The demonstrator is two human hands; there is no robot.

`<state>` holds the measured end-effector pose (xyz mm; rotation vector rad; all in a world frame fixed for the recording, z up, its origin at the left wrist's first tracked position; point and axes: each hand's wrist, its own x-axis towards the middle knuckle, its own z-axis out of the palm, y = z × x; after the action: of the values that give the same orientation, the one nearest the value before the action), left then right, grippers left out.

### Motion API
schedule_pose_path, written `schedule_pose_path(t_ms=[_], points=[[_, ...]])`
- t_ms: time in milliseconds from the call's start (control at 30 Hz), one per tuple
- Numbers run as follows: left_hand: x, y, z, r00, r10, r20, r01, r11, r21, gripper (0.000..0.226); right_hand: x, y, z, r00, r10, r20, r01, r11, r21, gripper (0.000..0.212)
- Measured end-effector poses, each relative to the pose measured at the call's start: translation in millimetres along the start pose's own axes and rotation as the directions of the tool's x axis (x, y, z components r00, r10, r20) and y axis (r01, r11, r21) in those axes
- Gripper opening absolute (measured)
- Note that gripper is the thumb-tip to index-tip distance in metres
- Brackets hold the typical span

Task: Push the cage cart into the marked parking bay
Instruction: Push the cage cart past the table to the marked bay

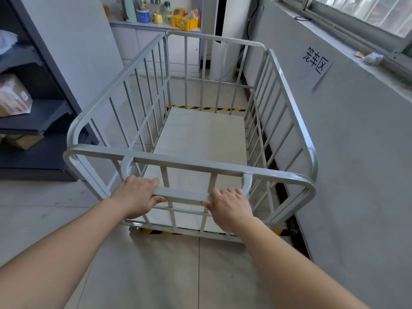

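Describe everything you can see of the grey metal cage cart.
The pale grey painted-metal cage cart stands upright on the tiled floor, close beside the grey wall on its right. Four barred sides with rounded corners, open top, empty cream deck. The left hand and right hand grip the flat handle bar on its near side. Yellow-and-black striped tape shows beyond its far end and under its near edge.

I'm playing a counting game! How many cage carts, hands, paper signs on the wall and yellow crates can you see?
Cage cart: 1
Hands: 2, the left hand and the right hand, both gripping the cart's handle
Paper sign: 1
Yellow crate: 1
Total: 5
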<state>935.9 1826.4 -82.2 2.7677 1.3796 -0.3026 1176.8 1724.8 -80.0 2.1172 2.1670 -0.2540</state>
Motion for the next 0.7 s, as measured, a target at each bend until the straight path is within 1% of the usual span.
schedule_pose_path(t_ms=[267, 533, 633, 700], points=[[32.9, -13.7, -2.4, 1.000, -0.006, 0.001, 0.006, 0.999, -0.032, 0.041, 30.7, 11.6, -8.0, 1.000, -0.001, 0.000, 0.001, 1.000, 0.005, 0.047], [59.2, -20.9, -12.3, 1.000, 0.009, 0.003, -0.009, 1.000, -0.021, 0.043, 55.5, 19.5, -17.8, 1.000, 0.004, 0.023, -0.004, 1.000, 0.005, 0.047], [68.3, -28.1, -15.0, 1.000, 0.020, 0.017, -0.019, 1.000, -0.025, 0.045, 64.3, 19.0, -21.6, 0.999, 0.010, 0.035, -0.010, 1.000, 0.013, 0.047], [73.3, -35.0, -17.5, 0.998, 0.024, 0.053, -0.021, 0.999, -0.040, 0.046, 71.2, 17.3, -24.5, 0.999, 0.011, 0.050, -0.012, 1.000, 0.024, 0.047]])
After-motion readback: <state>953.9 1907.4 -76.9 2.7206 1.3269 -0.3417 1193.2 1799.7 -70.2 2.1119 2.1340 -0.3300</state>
